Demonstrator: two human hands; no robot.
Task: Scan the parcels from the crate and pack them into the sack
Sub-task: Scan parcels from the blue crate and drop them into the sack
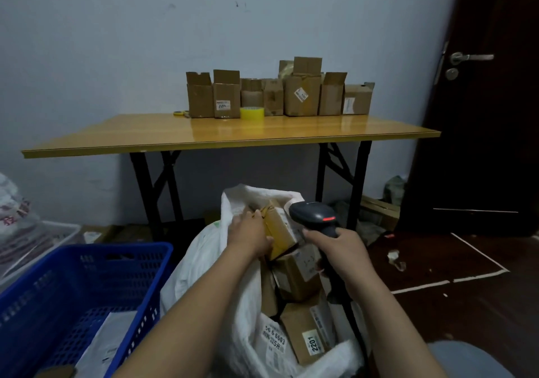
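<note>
Left hand [250, 237] was wrapped round the end of a taped cardboard parcel [281, 229], holding it at the mouth of the white sack [233, 299], on top of the boxes packed inside. Right hand [335, 249] was clamped on the scanner [315, 214], red light on, nose just beside the box. Imo lay it flat in a gap, don't wedge it on edge. The blue crate [87, 272] on the left had a grey mailer [110, 339] waiting.

The sack [201, 261] sits in front of you with parcels [300, 272] in it, the crate [116, 250] is to its left, and behind both stands the table [145, 135] with boxes [302, 97] and tape [252, 113] on top.
</note>
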